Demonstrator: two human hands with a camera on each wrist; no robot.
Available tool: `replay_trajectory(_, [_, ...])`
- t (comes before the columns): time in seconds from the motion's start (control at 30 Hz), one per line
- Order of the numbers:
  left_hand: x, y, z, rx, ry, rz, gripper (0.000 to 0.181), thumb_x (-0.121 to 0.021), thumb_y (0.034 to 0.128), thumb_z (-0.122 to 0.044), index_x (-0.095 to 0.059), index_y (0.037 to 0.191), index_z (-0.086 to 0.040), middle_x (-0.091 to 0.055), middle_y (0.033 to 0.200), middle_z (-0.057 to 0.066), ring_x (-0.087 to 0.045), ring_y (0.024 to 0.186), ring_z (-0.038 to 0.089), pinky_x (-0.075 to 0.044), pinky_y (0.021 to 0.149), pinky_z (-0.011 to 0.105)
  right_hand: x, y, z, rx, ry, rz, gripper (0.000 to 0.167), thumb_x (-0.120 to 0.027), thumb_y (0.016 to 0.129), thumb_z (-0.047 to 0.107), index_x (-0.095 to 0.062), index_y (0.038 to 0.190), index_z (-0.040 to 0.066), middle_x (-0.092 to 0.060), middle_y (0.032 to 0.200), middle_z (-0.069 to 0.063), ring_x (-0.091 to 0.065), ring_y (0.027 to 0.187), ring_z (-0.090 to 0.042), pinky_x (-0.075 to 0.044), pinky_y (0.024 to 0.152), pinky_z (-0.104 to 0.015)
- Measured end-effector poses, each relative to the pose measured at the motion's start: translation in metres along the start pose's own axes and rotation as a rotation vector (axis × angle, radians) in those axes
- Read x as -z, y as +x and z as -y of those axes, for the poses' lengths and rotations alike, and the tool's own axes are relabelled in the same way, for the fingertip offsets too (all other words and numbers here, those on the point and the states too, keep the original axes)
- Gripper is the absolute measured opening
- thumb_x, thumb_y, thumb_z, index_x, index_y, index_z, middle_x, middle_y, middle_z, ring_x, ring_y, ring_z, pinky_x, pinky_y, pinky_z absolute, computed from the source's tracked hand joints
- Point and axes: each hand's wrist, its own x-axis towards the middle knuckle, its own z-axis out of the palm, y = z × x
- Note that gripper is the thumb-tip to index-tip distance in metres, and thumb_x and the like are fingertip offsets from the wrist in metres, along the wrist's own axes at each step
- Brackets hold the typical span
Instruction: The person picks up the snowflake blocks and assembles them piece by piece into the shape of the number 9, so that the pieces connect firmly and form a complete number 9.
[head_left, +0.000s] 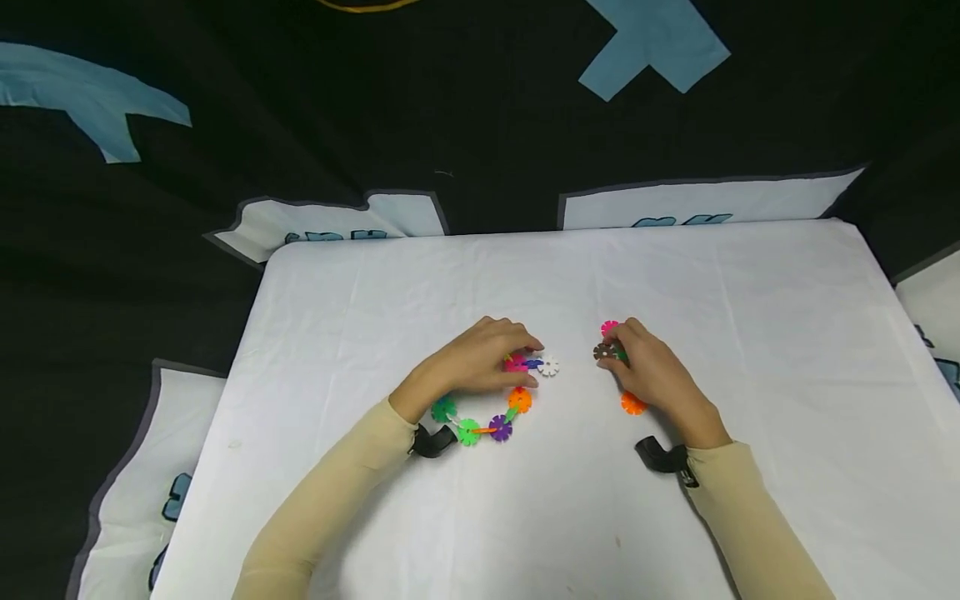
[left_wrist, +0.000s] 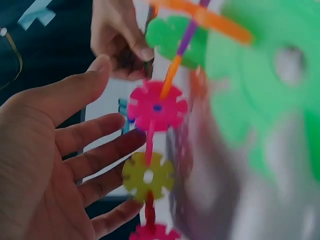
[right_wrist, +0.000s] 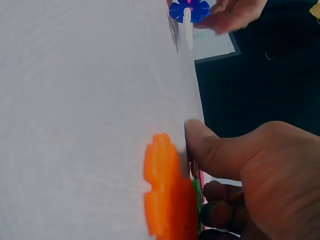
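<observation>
A ring-like chain of notched plastic snowflake discs lies on the table, with an orange disc (head_left: 520,400), a purple disc (head_left: 501,428) and a green disc (head_left: 468,432) along its near side. Over its far part hovers my left hand (head_left: 483,354), fingers spread and relaxed. In the left wrist view those fingers lie beside a pink disc (left_wrist: 157,106) and a yellow disc (left_wrist: 148,176). At the chain's right end is a white disc (head_left: 549,366). My right hand (head_left: 652,367) pinches a brown disc (head_left: 603,352) between thumb and fingers; its fingers partly hide a green disc (head_left: 622,355).
Close to the right hand lie a loose pink disc (head_left: 609,327) and an orange disc (head_left: 633,403). A white cloth covers the table (head_left: 750,333). Dark fabric (head_left: 480,108) with blue shapes spreads beyond its far edge.
</observation>
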Motion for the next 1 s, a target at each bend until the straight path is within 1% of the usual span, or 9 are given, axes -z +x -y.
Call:
replay_trajectory(0.1, [-0.006, 0.010, -0.006, 0.010, 0.056, 0.030, 0.056, -0.070, 0.0852, -0.052, -0.063, 0.128, -0.017, -0.062, 0.114, -0.004, -0.055, 0.106, 0.014, -0.040, 0.092, 0.033, 0.001, 0.000, -0.001, -0.028, 0.001, 0.013, 0.032, -0.075, 0.087, 0.020, -0.058, 0.106, 0.000, -0.053, 0.096, -0.011, -0.051, 0.075, -0.023, -0.045, 0.069, -0.035])
replay_trajectory(0.17, [-0.012, 0.016, -0.009, 0.024, 0.078, 0.034, 0.056, -0.070, 0.0852, -0.053, -0.063, 0.128, -0.018, -0.061, 0.112, -0.003, -0.056, 0.105, 0.014, -0.040, 0.090, 0.032, 0.001, -0.001, 0.000, -0.032, 0.016, 0.016, 0.031, -0.076, 0.087, 0.021, -0.055, 0.103, 0.003, -0.055, 0.092, -0.009, -0.052, 0.072, -0.021, -0.044, 0.066, -0.034])
replay_trajectory(0.3, [-0.022, 0.020, -0.008, 0.064, 0.082, -0.008, 0.047, -0.072, 0.0865, -0.045, -0.066, 0.123, -0.017, -0.063, 0.108, -0.002, -0.058, 0.100, 0.014, -0.041, 0.085, 0.031, -0.003, -0.001, 0.001, 0.018, 0.056, 0.026, 0.025, -0.074, 0.088, 0.020, -0.054, 0.096, 0.008, -0.059, 0.079, -0.003, -0.051, 0.067, -0.016, -0.042, 0.063, -0.030])
replay_trajectory(0.43, [-0.025, 0.021, -0.004, 0.074, 0.020, -0.067, 0.038, -0.073, 0.0871, -0.039, -0.069, 0.118, -0.017, -0.066, 0.100, -0.004, -0.058, 0.090, 0.010, -0.041, 0.082, 0.031, -0.008, 0.001, 0.005, 0.120, 0.153, 0.039, 0.011, -0.067, 0.093, 0.013, -0.059, 0.097, 0.009, -0.064, 0.081, -0.001, -0.055, 0.071, -0.012, -0.048, 0.067, -0.030])
replay_trajectory(0.57, [-0.025, 0.020, -0.001, 0.047, -0.075, -0.106, 0.037, -0.074, 0.0866, -0.037, -0.070, 0.117, -0.017, -0.068, 0.101, -0.005, -0.057, 0.087, 0.008, -0.044, 0.086, 0.031, -0.012, 0.001, 0.010, 0.191, 0.246, 0.031, 0.008, -0.066, 0.092, 0.006, -0.063, 0.099, 0.009, -0.068, 0.085, 0.000, -0.054, 0.069, -0.009, -0.048, 0.065, -0.025])
replay_trajectory(0.67, [-0.025, 0.018, -0.001, 0.015, -0.129, -0.122, 0.037, -0.075, 0.0865, -0.035, -0.070, 0.118, -0.015, -0.071, 0.105, -0.004, -0.060, 0.089, 0.009, -0.046, 0.091, 0.033, -0.014, 0.001, 0.014, 0.208, 0.268, 0.022, 0.009, -0.068, 0.090, 0.006, -0.066, 0.098, 0.011, -0.064, 0.076, 0.002, -0.045, 0.060, -0.007, -0.041, 0.056, -0.022])
replay_trajectory(0.73, [-0.025, 0.017, -0.001, 0.002, -0.151, -0.123, 0.037, -0.075, 0.0867, -0.034, -0.070, 0.118, -0.014, -0.072, 0.107, -0.003, -0.061, 0.090, 0.009, -0.046, 0.093, 0.034, -0.016, 0.001, 0.016, 0.209, 0.272, 0.017, 0.009, -0.069, 0.090, 0.007, -0.066, 0.097, 0.011, -0.061, 0.071, 0.004, -0.041, 0.057, -0.006, -0.037, 0.053, -0.021])
replay_trajectory(0.9, [-0.026, 0.017, -0.002, -0.014, -0.167, -0.116, 0.037, -0.074, 0.0873, -0.035, -0.071, 0.117, -0.014, -0.073, 0.107, -0.003, -0.063, 0.092, 0.008, -0.045, 0.096, 0.033, -0.019, -0.001, 0.019, 0.230, 0.280, -0.010, 0.004, -0.068, 0.092, 0.011, -0.068, 0.096, 0.011, -0.062, 0.070, 0.004, -0.037, 0.053, -0.003, -0.034, 0.050, -0.021])
replay_trajectory(1.0, [-0.026, 0.015, -0.002, -0.027, -0.198, -0.119, 0.036, -0.075, 0.0871, -0.033, -0.072, 0.116, -0.012, -0.073, 0.106, -0.002, -0.064, 0.092, 0.009, -0.045, 0.097, 0.032, -0.021, 0.000, 0.022, 0.280, 0.279, -0.065, 0.002, -0.070, 0.091, 0.011, -0.069, 0.090, 0.009, -0.067, 0.072, 0.001, -0.033, 0.052, -0.001, -0.031, 0.049, -0.020])
